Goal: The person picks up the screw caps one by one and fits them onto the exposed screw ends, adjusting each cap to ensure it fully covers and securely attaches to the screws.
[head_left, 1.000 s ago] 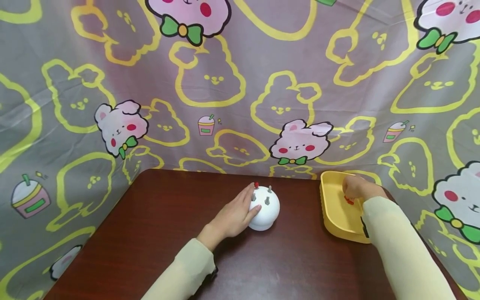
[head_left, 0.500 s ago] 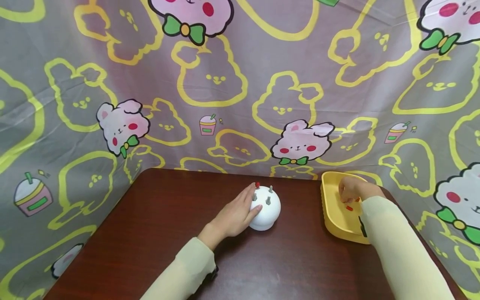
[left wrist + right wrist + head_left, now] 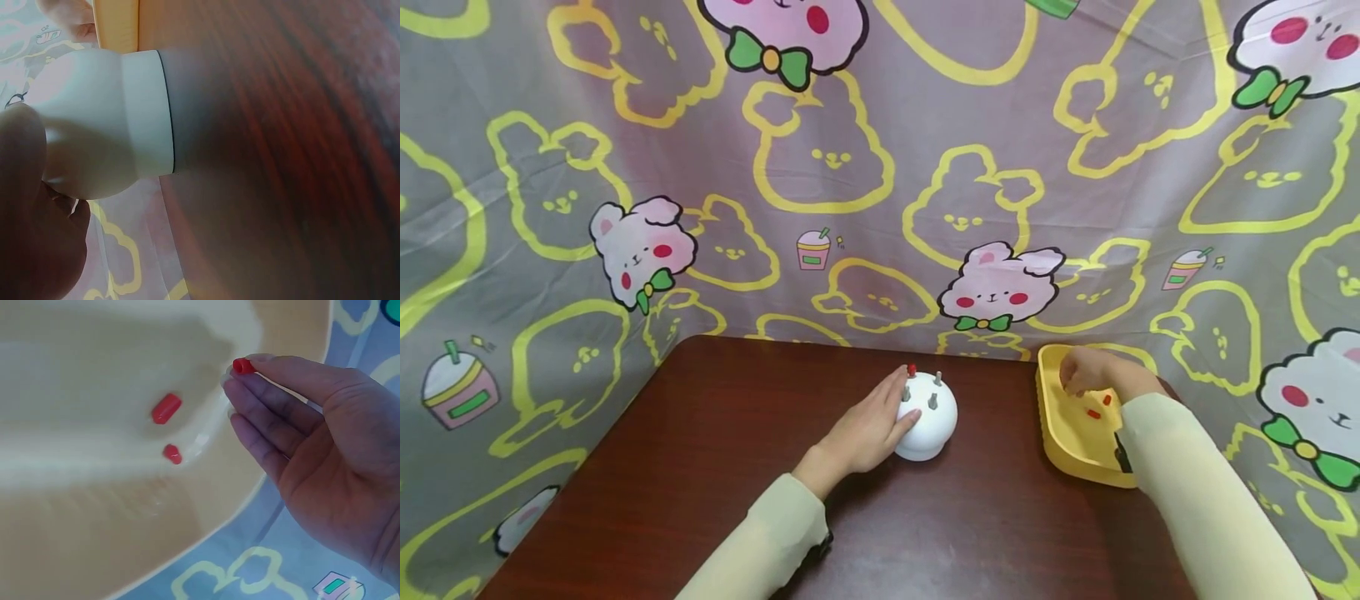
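Note:
My left hand (image 3: 868, 425) holds the left side of a white rounded dome (image 3: 931, 429), its thumb in front and its fingers behind. Grey pegs (image 3: 933, 401) stick up from the dome's top. One peg, at the back left, bears a small red cap (image 3: 912, 370). Over the yellow tray (image 3: 1052, 433), my right hand (image 3: 337, 425) pinches a hollow red cap (image 3: 242, 365) between thumb and fingertips. Two more red pieces lie on the tray's floor: a longer cap (image 3: 166, 409) and a smaller-looking one (image 3: 172, 454).
The dome and tray stand apart on a dark red-brown table (image 3: 760, 417), the tray near the back right. A cartoon-printed cloth (image 3: 880, 167) hangs directly behind the table and along its sides.
My right hand has risen and shifted left within the tray, pinching a red cap. The two red pieces on the tray floor are now uncovered. The left hand and dome stay put.

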The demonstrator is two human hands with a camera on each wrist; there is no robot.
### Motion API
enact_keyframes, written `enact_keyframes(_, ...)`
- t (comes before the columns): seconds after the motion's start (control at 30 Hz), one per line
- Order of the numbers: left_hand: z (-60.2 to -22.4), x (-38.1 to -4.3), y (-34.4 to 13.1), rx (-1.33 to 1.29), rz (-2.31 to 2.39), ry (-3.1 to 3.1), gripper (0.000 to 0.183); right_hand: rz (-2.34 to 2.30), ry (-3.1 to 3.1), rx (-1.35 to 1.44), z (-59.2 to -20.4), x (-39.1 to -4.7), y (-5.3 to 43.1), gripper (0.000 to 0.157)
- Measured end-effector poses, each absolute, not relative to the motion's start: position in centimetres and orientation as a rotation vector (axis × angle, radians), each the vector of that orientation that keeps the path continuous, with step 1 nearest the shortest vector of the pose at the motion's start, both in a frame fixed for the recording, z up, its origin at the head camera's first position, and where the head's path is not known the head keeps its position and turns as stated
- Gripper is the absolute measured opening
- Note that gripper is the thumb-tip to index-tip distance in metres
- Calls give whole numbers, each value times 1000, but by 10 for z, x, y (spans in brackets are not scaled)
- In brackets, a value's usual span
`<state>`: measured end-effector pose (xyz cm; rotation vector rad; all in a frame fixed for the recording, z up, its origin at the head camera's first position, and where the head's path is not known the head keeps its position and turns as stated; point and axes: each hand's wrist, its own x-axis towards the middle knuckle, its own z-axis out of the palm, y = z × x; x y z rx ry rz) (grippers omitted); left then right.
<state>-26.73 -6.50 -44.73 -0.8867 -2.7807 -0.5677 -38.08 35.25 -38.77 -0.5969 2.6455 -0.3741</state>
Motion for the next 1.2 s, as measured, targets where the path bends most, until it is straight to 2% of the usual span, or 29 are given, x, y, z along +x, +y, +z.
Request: enact_keyframes(1.2, -448, -265, -65, -874, -573, -2777, 75, -543, 2993, -990, -354, -356, 315, 8)
